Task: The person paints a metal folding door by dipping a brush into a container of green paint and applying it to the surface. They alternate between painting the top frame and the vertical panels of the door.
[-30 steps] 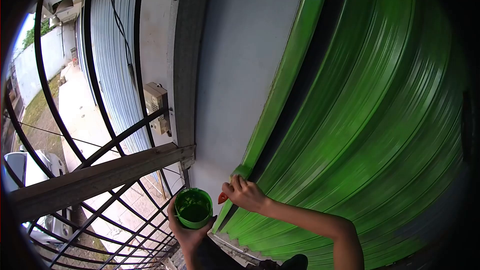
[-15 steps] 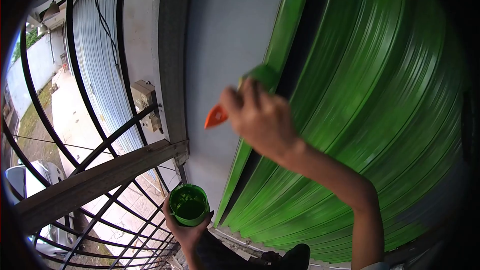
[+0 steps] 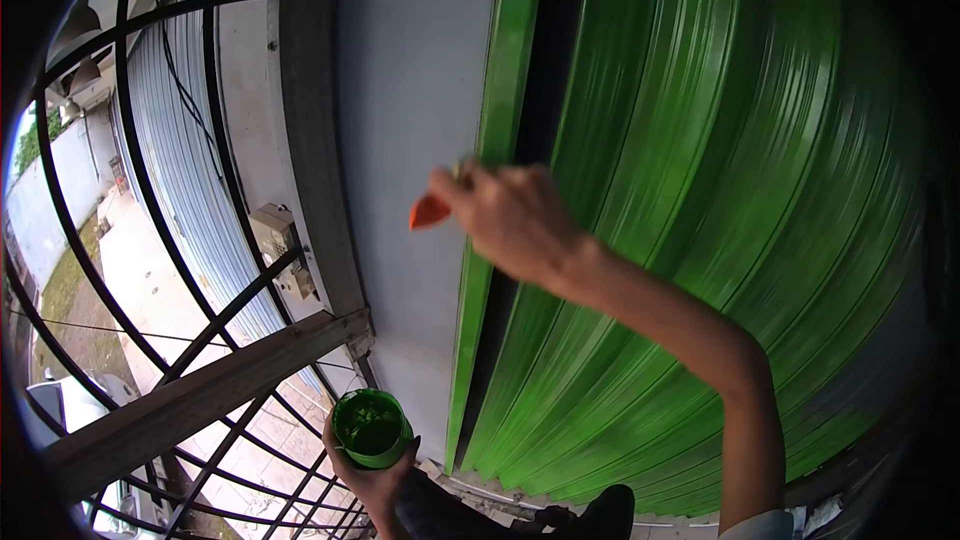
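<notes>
My right hand (image 3: 520,220) is closed around a paintbrush (image 3: 431,212) whose orange handle end sticks out to the left. The brush's bristle end is mostly hidden behind my fingers, over the green edge strip (image 3: 492,120) beside the grey wall panel. Low in the view, my left hand (image 3: 372,480) wraps round a small tub of green paint (image 3: 372,430), held upright with its mouth toward me. Wet-looking green paint coats the tub's inside. To the right of the strip, past a dark gap, stands the ribbed shutter (image 3: 690,170), painted glossy green.
Grey wall panel (image 3: 415,70) fills the middle. On the left are a black metal grille (image 3: 150,190), a wooden beam (image 3: 200,400) and a beige box (image 3: 280,240) on the post. A grey patch (image 3: 860,380) shows at the shutter's lower right. A parked vehicle stands outside.
My view has shifted, so the wall and strip appear further left. My right hand has turned, and the brush's green end is now largely hidden. The paint tub stays in my left hand.
</notes>
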